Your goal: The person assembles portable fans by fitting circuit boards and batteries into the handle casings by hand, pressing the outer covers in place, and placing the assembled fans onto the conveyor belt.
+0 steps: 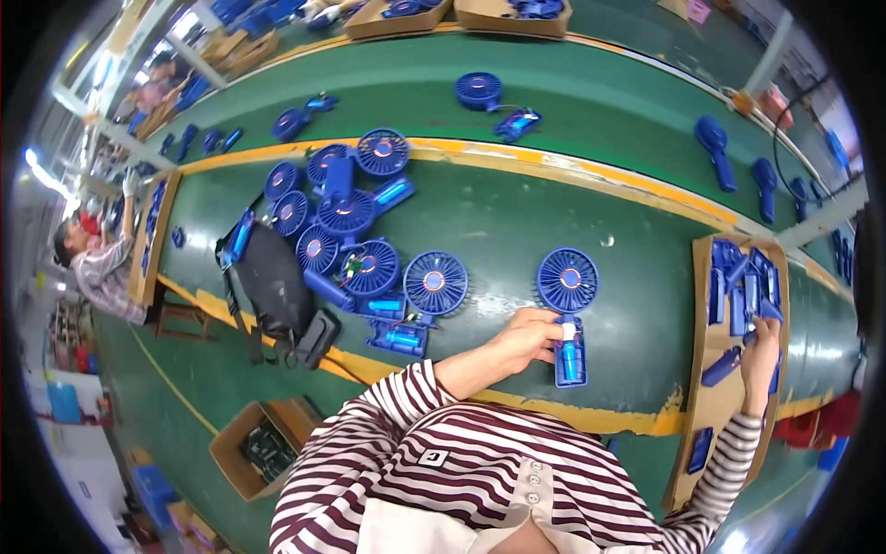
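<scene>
My left hand [530, 338] is closed around the neck of a blue handheld fan [568, 281]. The fan lies on the green worktable [480, 369] with its round grille facing up. Its handle is uncovered, and a light-blue cylindrical battery [569, 358] shows inside, near a white piece at the neck. Off to the right, my right hand [761, 349] reaches into a cardboard box [703, 388] of blue plastic handle covers [738, 309]. Its fingers are closed on one blue plastic cover [771, 312] at the box's right side.
Several blue fans [347, 214] with exposed batteries are heaped left of centre, beside a black bag [272, 277]. Beyond a yellow ledge, a green conveyor belt [388, 102] carries more fan parts. A person [97, 263] sits at the far left. An open carton [249, 452] stands on the floor.
</scene>
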A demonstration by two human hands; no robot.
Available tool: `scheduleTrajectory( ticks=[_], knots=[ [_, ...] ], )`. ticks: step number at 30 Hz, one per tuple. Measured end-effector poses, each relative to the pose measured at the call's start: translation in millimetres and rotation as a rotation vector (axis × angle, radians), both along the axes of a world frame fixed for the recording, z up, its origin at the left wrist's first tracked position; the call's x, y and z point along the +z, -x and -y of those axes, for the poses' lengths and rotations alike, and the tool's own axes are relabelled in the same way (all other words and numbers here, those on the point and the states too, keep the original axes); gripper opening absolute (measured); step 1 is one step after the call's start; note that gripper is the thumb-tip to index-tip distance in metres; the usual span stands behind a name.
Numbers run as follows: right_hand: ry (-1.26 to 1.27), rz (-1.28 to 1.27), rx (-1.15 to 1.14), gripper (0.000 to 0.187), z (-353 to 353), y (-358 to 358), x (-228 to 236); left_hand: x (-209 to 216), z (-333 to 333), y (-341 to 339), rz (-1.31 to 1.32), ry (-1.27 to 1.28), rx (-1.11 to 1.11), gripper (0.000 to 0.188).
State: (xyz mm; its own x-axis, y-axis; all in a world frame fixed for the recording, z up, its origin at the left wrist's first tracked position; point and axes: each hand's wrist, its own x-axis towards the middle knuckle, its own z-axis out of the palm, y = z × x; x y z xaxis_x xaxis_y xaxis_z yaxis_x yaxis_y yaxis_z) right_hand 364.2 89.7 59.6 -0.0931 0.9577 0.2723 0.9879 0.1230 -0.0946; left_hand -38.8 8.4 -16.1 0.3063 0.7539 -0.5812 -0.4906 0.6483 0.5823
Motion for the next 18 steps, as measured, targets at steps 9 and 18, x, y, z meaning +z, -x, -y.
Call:
scheduleTrajectory(
  ticks=[9,18],
  knots=[
    [0.184,-1.11,0.46,0.028,53.5,193.2,3.6,-5.0,-6.2,3.7,-0.003,-0.042,0.009,0.016],
    [0.382,-1.031,0.407,0.032,76.8,227.0,-33.8,-6.3,7.6,2.9,-0.018,-0.04,-0.005,0.02]
  ],
)
